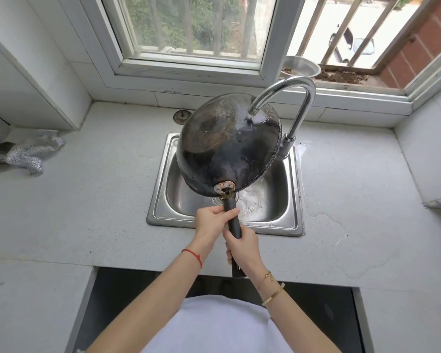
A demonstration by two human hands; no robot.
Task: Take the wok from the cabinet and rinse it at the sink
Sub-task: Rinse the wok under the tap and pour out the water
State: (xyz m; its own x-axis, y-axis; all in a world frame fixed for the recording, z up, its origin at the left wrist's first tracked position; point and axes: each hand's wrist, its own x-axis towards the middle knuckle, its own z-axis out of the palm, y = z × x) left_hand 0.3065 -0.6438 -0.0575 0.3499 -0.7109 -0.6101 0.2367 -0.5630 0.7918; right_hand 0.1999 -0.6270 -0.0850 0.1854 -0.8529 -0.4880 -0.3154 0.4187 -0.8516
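Centrally, a grey stone bench (92, 200) carries a stainless-steel sink (160, 200), over which a blackened wok (224, 149) is held upside-down and tilted, its wet underside just under the spout of the curved chrome tap (298, 98). Both hands clench the wok's black handle (233, 220): left hand (211, 222) nearer the bowl, right hand (242, 248) just behind it. A crumpled silver cloth (33, 154) lies far left.
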